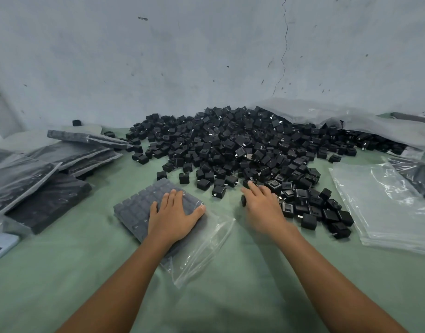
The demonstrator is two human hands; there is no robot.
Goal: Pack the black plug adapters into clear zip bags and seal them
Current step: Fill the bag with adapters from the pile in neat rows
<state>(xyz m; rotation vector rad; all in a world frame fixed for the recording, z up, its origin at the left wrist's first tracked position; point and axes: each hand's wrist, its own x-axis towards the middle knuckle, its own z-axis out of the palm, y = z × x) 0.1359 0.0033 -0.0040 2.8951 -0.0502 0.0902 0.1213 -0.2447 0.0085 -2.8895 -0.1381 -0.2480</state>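
A big heap of loose black plug adapters [242,150] covers the middle of the green table. In front of it lies a clear zip bag [139,207] filled with adapters in neat rows, its open end [206,243] trailing toward me. My left hand [173,217] presses flat on this bag with straight, spread fingers. My right hand [262,207], slightly blurred, reaches into the near edge of the heap, fingers extended over the adapters; one adapter [243,200] shows by its thumb. Whether it holds one I cannot tell.
Several filled bags [50,164] are stacked at the left. A stack of empty clear zip bags [384,203] lies at the right. A large plastic sheet [350,121] sits behind the heap by the wall. A phone [0,246] rests at the left edge.
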